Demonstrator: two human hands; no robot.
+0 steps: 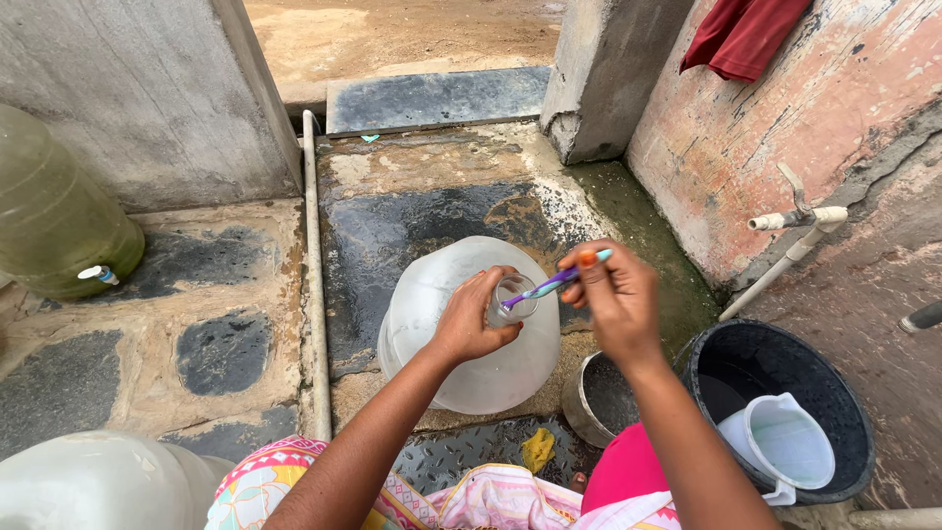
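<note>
Fingers of left hand (471, 319) grip clear jug (471, 329) neck; right hand (613, 299) pinches what looks like a toothbrush (549, 285).

Greenish water jug (54, 211) at left, black bucket (834, 393) holding a white pitcher (780, 439) — metal pot (599, 397), white tap (800, 218).

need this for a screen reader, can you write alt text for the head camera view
Seen from above, a person's left hand grips the neck of a large translucent water jug while the right hand pokes a purple toothbrush into its mouth. Right of it stand a small metal pot and a black bucket holding a white jug, below a wall tap.
</note>
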